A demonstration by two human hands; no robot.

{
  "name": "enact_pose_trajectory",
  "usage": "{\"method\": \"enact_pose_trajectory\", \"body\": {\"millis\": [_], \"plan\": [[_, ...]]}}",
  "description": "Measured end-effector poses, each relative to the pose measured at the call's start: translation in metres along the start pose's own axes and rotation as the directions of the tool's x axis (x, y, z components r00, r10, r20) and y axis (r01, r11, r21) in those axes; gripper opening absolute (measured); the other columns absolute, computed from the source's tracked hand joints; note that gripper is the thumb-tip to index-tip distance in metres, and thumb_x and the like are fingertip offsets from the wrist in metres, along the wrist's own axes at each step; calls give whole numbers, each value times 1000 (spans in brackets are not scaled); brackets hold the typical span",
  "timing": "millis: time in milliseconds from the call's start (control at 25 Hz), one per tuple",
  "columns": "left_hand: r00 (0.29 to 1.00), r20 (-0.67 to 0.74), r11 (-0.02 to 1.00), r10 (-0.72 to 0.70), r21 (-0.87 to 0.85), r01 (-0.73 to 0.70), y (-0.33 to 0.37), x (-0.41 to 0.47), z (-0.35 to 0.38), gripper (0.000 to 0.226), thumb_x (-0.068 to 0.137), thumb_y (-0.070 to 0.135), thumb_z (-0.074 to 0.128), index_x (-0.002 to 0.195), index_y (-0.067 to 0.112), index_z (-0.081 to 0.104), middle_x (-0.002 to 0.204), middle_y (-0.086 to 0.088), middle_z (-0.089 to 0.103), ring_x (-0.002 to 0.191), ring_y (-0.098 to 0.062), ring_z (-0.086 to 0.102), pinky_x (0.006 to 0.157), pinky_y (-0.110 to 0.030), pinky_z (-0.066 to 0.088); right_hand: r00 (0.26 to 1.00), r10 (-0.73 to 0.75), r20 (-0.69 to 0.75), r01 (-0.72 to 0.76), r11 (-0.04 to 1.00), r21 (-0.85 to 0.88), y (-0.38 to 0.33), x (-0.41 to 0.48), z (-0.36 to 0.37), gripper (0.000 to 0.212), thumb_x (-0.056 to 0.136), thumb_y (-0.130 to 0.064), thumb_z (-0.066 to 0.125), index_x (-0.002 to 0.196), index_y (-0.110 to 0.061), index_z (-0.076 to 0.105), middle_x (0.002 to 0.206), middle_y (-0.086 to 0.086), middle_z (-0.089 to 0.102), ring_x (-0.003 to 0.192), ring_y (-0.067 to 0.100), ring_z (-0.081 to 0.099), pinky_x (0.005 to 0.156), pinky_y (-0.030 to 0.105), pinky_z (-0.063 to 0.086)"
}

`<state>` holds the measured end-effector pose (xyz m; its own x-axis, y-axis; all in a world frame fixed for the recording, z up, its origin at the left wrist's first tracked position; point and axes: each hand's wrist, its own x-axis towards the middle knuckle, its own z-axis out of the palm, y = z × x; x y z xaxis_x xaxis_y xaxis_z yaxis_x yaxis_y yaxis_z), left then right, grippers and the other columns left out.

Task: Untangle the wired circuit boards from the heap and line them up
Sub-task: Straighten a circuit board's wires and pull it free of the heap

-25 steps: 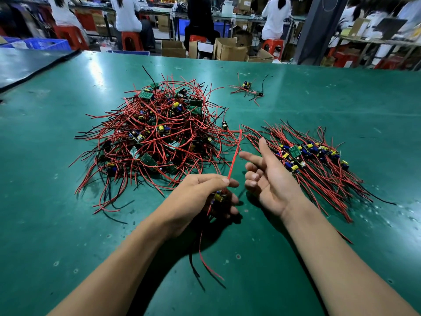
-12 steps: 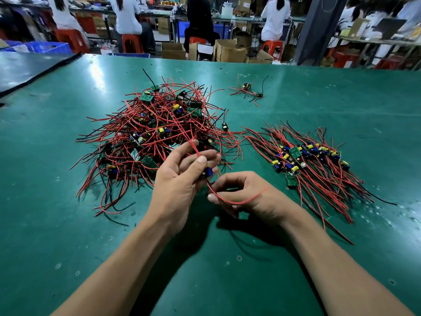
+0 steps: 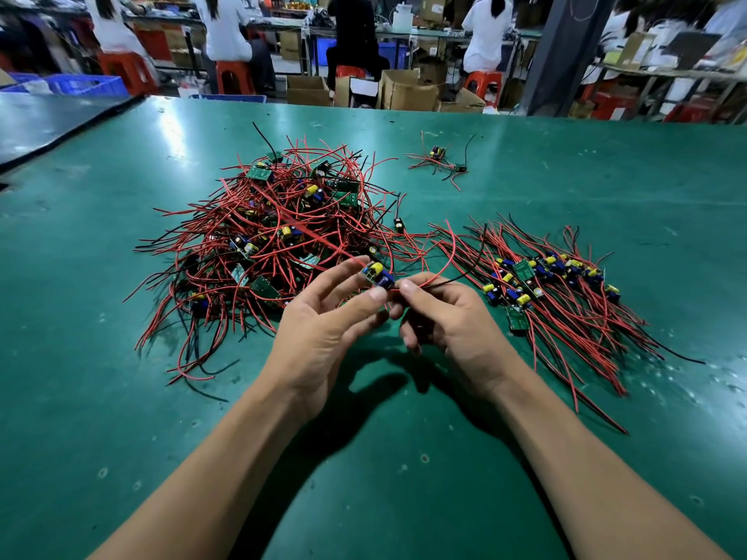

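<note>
Right hand (image 3: 448, 317) has been brought off the lined-up row (image 3: 545, 284) and closed, its thumb and forefinger now pinched on the red and black leads (image 3: 452, 256) just beside the circuit board (image 3: 378, 275). Board has been raised from the table by left hand (image 3: 323, 329) and is now exposed at the fingertips. Leads are now arced toward the row.

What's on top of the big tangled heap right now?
Looped red and black wires lie uppermost on the heap, with a green board near its far edge and a yellow-capped board near the middle showing through. Anything deeper is covered by wires.
</note>
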<state>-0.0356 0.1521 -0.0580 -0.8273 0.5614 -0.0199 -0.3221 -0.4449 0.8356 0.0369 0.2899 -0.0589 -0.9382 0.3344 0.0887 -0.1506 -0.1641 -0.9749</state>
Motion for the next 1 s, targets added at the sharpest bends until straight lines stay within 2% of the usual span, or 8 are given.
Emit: {"method": "enact_pose_trajectory", "body": {"millis": [80,160,240,320,520,680,920,1000], "plan": [[996,9,995,-88,50,88,0,-2,1,31,77,-1,67,106,12,68,101,-12,74,84,-23,68,73,-31,54,999,25,40,-25,1000,-2,-5,-1,-7,12,87,-27,68,84,-15,67,73,4,65,50,13,52,46,20,41],[979,30,976,-202,89,198,5,-4,3,14,92,10,57,104,8,64,81,-9,70,61,-17,61,55,-25,48,992,68,102,-64,997,-41,-9,-2,-13,9,86,-28,70,81,-21,71,72,0,65,54,11,52,50,18,41],[947,67,945,-314,113,306,7,-6,4,27,98,32,48,103,8,60,68,-4,61,50,-14,54,47,-22,44,980,113,161,-98,991,-96,-11,-4,-15,11,86,-28,69,78,-24,74,70,-2,65,58,10,51,53,18,40],[925,78,924,-372,127,361,9,-8,5,37,92,44,51,99,8,60,62,-3,59,46,-14,52,43,-21,45,973,144,182,-123,985,-122,-12,-5,-16,10,84,-28,69,77,-24,75,69,-2,64,59,10,51,54,19,38],[922,148,932,-357,120,341,6,-10,2,28,76,25,66,98,9,63,82,-10,72,57,-19,67,54,-24,56,980,163,115,-149,982,-120,-12,-4,-19,12,77,-30,80,78,-18,75,73,3,62,67,16,47,60,25,33],[900,188,920,-393,95,381,2,-9,-2,17,75,11,59,85,9,73,93,-18,74,74,-27,73,68,-31,61,978,192,85,-185,980,-77,-9,-2,-18,11,78,-28,76,71,-21,71,68,2,61,61,14,51,63,32,34],[914,132,913,-384,202,354,0,-8,-1,24,79,26,66,81,7,79,85,-17,73,68,-24,72,61,-30,60,972,207,114,-194,974,-117,-8,-5,-17,20,76,-34,81,69,-22,65,71,1,59,64,17,45,60,31,32],[917,139,915,-374,218,341,1,-8,-1,20,78,25,69,83,8,78,85,-17,73,69,-24,72,60,-29,59,973,217,85,-207,972,-106,-7,-3,-18,21,75,-34,82,72,-20,67,73,8,54,64,19,42,60,33,30]]}}
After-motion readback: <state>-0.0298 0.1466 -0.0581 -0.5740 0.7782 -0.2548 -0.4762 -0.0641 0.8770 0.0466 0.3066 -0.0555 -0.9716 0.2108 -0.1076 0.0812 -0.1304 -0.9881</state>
